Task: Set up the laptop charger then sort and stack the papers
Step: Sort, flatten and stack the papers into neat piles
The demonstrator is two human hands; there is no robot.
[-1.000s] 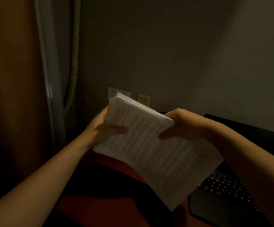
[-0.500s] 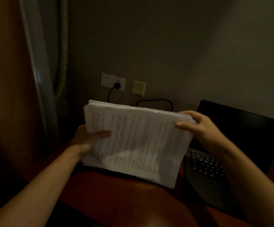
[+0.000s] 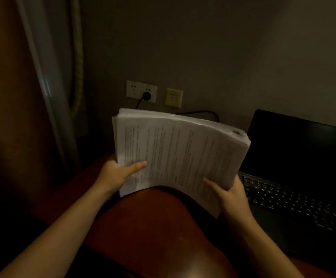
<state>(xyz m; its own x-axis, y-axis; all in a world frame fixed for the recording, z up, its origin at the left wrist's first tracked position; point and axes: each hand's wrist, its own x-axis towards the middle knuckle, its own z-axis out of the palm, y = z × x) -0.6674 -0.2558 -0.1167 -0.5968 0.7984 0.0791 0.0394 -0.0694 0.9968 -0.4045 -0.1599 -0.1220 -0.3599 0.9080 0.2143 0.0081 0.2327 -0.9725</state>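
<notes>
Holding the papers in the air above the desk, both hands are closed on the stack's near edge. The left hand grips the near left corner with its thumb laid across the top sheet, the right hand grips the near right corner the same way, and the fingers of each go under the stack, out of sight. The pile is thick and looks loose (a small dark mark at its far right corner may be a staple, too blurred to tell), and it bows upward in the middle with its far end unsupported. That is the likely trouble: held along one edge only, the sheets may fan or slide, and a slackened thumb would let the top pages spill toward the laptop or off the desk's left side. The far edge also hangs near the cable, so a careless tap-down could snag it and tug the plug from the socket. The laptop stands open just right of the stack, screen dark. The desk is reddish-brown with a dull sheen, set against a plain grey wall; a curtain hangs at the left, and the room is dim.
</notes>
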